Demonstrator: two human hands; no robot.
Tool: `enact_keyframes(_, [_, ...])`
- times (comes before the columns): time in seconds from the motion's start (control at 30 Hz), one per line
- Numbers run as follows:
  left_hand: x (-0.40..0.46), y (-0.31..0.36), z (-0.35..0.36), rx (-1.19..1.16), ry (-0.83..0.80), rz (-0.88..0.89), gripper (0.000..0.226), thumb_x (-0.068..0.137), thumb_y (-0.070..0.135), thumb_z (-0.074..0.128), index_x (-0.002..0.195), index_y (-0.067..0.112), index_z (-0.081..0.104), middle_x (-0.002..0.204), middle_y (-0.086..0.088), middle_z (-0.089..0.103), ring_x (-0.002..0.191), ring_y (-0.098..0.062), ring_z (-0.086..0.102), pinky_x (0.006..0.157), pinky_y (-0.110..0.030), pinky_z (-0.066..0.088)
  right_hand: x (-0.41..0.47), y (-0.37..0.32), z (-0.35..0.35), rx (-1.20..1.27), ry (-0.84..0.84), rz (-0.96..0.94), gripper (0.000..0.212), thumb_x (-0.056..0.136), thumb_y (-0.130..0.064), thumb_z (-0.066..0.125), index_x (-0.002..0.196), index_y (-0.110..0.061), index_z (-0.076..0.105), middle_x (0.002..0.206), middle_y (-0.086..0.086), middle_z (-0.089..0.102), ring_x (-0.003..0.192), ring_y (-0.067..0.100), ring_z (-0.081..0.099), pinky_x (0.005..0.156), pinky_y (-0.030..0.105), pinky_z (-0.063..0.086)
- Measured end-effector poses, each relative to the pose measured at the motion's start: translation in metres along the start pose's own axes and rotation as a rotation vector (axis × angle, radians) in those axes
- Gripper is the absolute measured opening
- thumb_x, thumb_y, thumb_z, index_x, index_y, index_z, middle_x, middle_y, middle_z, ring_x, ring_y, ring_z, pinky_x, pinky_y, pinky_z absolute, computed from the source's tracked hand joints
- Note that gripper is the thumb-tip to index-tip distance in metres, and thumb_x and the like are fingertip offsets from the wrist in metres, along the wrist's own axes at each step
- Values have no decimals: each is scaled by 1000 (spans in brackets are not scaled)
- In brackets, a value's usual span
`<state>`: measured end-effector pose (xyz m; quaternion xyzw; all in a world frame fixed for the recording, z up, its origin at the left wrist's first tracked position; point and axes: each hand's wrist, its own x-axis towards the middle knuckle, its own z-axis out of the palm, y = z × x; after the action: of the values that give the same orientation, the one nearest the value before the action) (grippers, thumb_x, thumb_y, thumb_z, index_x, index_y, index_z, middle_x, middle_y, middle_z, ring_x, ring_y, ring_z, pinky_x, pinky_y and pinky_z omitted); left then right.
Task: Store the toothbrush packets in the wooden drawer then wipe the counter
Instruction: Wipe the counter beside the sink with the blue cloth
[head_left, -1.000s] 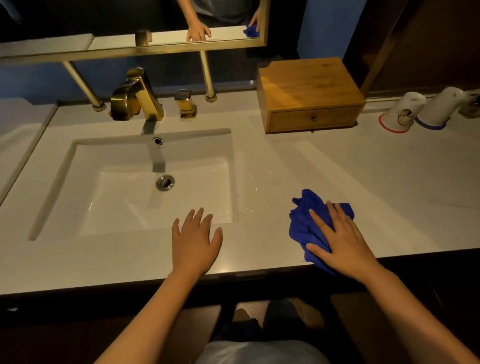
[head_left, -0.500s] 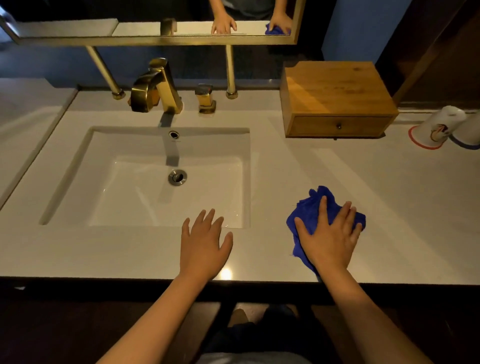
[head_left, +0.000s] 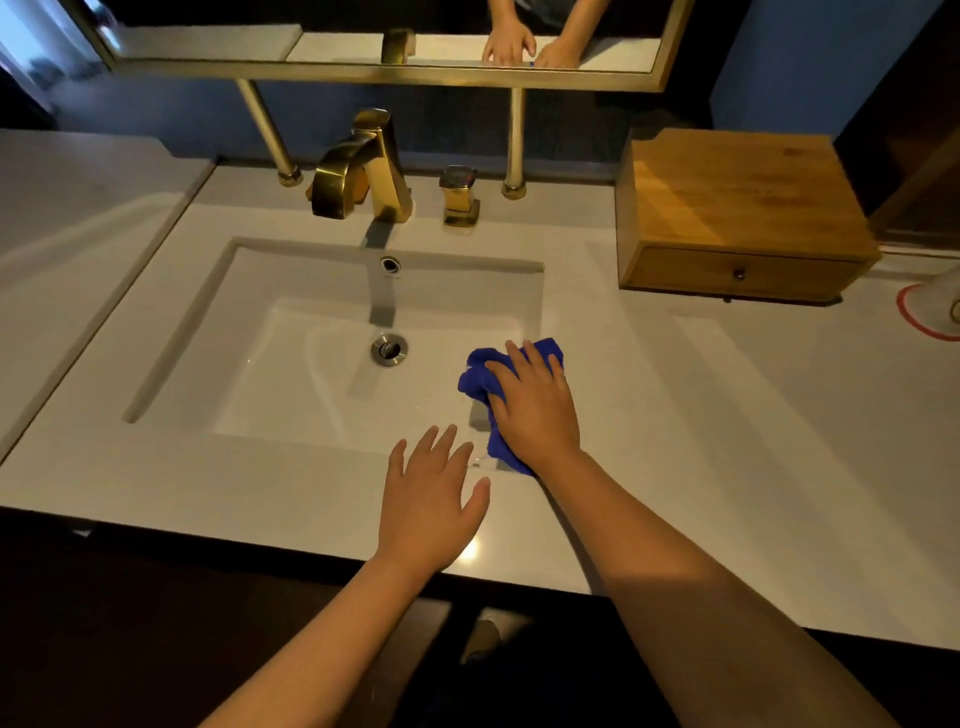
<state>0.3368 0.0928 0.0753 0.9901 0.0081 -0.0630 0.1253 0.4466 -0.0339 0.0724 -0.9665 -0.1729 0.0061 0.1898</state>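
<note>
My right hand presses a crumpled blue cloth flat at the right front corner of the sink, where basin rim meets the white counter. My left hand lies palm down on the counter's front strip, fingers spread, holding nothing, just left of the right wrist. The wooden drawer box stands at the back right with its drawer shut. No toothbrush packets are visible.
A white rectangular sink fills the counter's middle, with a gold faucet and gold handle behind it. Two gold mirror posts rise at the back. A white cup with a red rim lies at the far right edge.
My right hand has slid the blue cloth leftward across the counter to the sink's right front corner. The left hand has stayed put, and my view has shifted left and closer.
</note>
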Motion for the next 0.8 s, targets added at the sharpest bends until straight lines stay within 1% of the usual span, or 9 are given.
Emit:
enact_keyframes(0.07, [-1, 0, 0, 7, 3, -2, 66, 85, 54, 20, 139, 22, 42, 152, -1, 34, 144, -18, 24, 117, -41, 6, 2, 6, -6, 63, -50, -91, 39, 91, -24, 41, 129, -17, 51, 144, 11, 43, 136, 30, 33, 115, 44, 18])
enact_keyframes(0.17, [-1, 1, 1, 27, -7, -12, 70, 85, 54, 17, 143, 20, 34, 153, 0, 33, 144, -18, 23, 118, -41, 6, -11, 19, -14, 42, -142, -241, 37, 93, -26, 43, 128, -19, 51, 144, 7, 44, 136, 26, 35, 115, 40, 18])
enact_keyframes(0.23, [-1, 1, 0, 24, -6, -21, 73, 83, 55, 15, 145, 19, 30, 153, 0, 33, 144, -17, 23, 118, -40, 5, -29, 25, -17, 13, -161, -277, 36, 92, -28, 46, 126, -20, 53, 143, 7, 46, 135, 27, 36, 114, 42, 22])
enact_keyframes(0.27, [-1, 1, 0, 21, -9, -23, 75, 83, 56, 13, 145, 18, 30, 154, 0, 32, 144, -17, 22, 118, -40, 4, -41, 27, -19, 17, -152, -254, 36, 91, -27, 48, 126, -19, 53, 143, 8, 46, 135, 27, 36, 114, 43, 24])
enact_keyframes(0.4, [-1, 1, 0, -4, -11, -23, 79, 80, 57, 9, 145, 18, 30, 154, 1, 31, 144, -16, 21, 118, -39, 3, -103, 24, -20, 42, 24, -23, 44, 85, -21, 58, 128, -17, 50, 140, 12, 49, 131, 32, 43, 105, 45, 35])
enact_keyframes(0.47, [-1, 2, -1, 0, -10, -20, 79, 80, 58, 8, 145, 18, 30, 154, 2, 30, 145, -15, 21, 119, -40, 3, -133, 25, -17, 21, 133, 175, 50, 82, -16, 66, 129, -15, 49, 137, 15, 51, 128, 34, 46, 102, 45, 37])
enact_keyframes(0.53, [-2, 2, -1, 12, -10, -12, 79, 81, 58, 7, 145, 19, 31, 154, 2, 30, 145, -14, 20, 119, -40, 3, -153, 30, -14, -13, 210, 419, 52, 82, -14, 67, 130, -12, 48, 138, 18, 49, 130, 36, 44, 105, 45, 33])
enact_keyframes(0.63, [-1, 1, -1, 20, -14, -12, 78, 81, 58, 8, 144, 19, 31, 155, 3, 30, 145, -14, 19, 119, -40, 3, -157, 40, -17, -112, 275, 676, 51, 88, -24, 58, 135, -11, 41, 144, 22, 40, 136, 38, 33, 109, 52, 29])
enact_keyframes(0.8, [-1, 2, -3, 8, -18, -17, 78, 81, 58, 9, 144, 19, 32, 154, 2, 31, 145, -15, 21, 119, -41, 4, -120, 67, -32, -118, 288, 832, 60, 91, -46, 40, 142, -16, 29, 151, 27, 23, 140, 41, 18, 112, 55, 16])
